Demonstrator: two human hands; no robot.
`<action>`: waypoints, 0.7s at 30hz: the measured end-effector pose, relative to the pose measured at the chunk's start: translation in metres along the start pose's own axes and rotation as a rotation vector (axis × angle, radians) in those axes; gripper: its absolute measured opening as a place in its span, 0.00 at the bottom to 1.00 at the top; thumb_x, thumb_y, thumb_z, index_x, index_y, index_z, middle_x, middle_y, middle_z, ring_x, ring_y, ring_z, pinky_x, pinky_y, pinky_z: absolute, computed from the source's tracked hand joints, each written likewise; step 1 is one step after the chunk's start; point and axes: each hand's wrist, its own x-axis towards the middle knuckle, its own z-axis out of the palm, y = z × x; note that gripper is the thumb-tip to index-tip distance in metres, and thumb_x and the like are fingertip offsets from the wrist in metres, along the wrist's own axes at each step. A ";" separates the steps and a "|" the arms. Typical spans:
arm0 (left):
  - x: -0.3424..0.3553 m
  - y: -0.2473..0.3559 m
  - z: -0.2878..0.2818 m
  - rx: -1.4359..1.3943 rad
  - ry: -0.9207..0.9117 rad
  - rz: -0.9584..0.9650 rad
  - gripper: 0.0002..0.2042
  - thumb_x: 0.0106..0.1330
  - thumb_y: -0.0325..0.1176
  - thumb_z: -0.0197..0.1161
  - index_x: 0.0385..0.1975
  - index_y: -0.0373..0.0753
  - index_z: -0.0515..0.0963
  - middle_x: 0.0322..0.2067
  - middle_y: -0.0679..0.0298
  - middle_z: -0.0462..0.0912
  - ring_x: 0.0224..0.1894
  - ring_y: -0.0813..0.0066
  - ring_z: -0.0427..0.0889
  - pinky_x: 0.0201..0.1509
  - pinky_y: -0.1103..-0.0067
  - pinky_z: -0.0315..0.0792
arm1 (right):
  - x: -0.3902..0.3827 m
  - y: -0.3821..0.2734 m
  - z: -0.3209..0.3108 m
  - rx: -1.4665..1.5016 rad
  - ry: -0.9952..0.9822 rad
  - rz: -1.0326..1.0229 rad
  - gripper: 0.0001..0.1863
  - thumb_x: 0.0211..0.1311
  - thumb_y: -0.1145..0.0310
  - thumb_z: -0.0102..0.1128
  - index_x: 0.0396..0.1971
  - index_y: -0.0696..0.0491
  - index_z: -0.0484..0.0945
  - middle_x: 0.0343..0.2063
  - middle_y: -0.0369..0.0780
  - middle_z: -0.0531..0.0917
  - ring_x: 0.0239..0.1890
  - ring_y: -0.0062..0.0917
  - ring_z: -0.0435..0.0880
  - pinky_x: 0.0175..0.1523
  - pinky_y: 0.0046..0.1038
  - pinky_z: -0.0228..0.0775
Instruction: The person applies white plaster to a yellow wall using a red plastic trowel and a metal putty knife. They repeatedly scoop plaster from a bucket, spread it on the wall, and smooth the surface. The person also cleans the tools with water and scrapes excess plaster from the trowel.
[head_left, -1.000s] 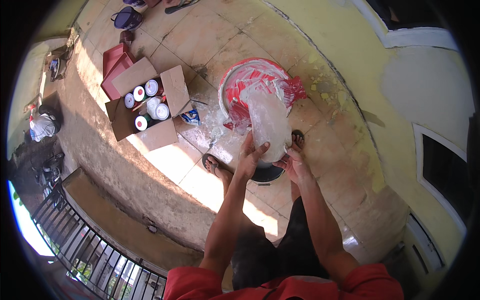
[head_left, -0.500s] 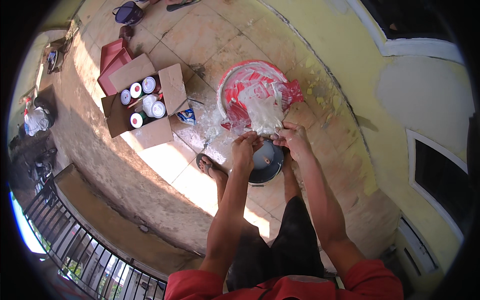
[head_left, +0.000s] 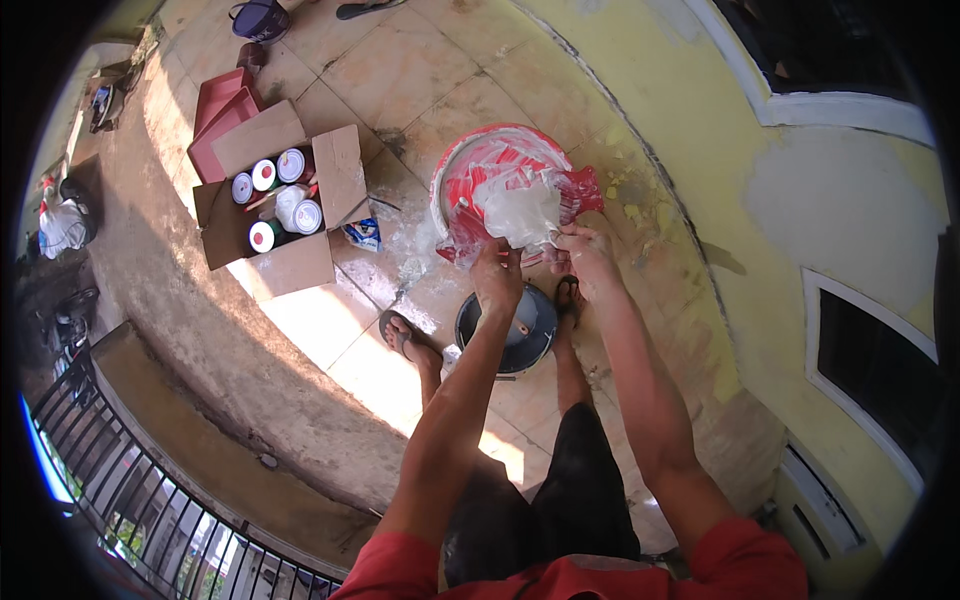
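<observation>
Fingers pinched, my left hand (head_left: 497,278) and my right hand (head_left: 590,262) hold the near edge of a thin, whitish, translucent plastic bag (head_left: 522,208) out in front of me. The bag's far part reaches over a round red basin (head_left: 452,158) smeared with white paste. Crumpled red plastic (head_left: 582,194) sticks out past the basin's right side. Below my hands, between my feet, a dark bucket (head_left: 545,350) contains greyish liquid with a small pale object in it. Whether the bag has anything inside cannot be made out.
Left of the basin is an open cardboard box (head_left: 338,170) of several cans (head_left: 292,165). Red trays (head_left: 222,115) lie behind it, and a dark purple bucket (head_left: 260,20) farther back. A blue-and-white packet (head_left: 363,234) rests beside the box. A yellow wall (head_left: 690,130) runs along the right.
Both hands have moved slightly away from me with the bag, which now looks flatter and more spread. More of the dark bucket shows below them.
</observation>
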 end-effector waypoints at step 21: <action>0.055 0.061 -0.091 -0.041 -0.278 -0.086 0.17 0.76 0.41 0.60 0.42 0.29 0.80 0.27 0.57 0.85 0.28 0.71 0.84 0.36 0.73 0.77 | 0.000 0.041 -0.017 -0.744 0.399 -0.676 0.10 0.60 0.78 0.61 0.42 0.58 0.81 0.34 0.48 0.87 0.38 0.43 0.87 0.46 0.39 0.78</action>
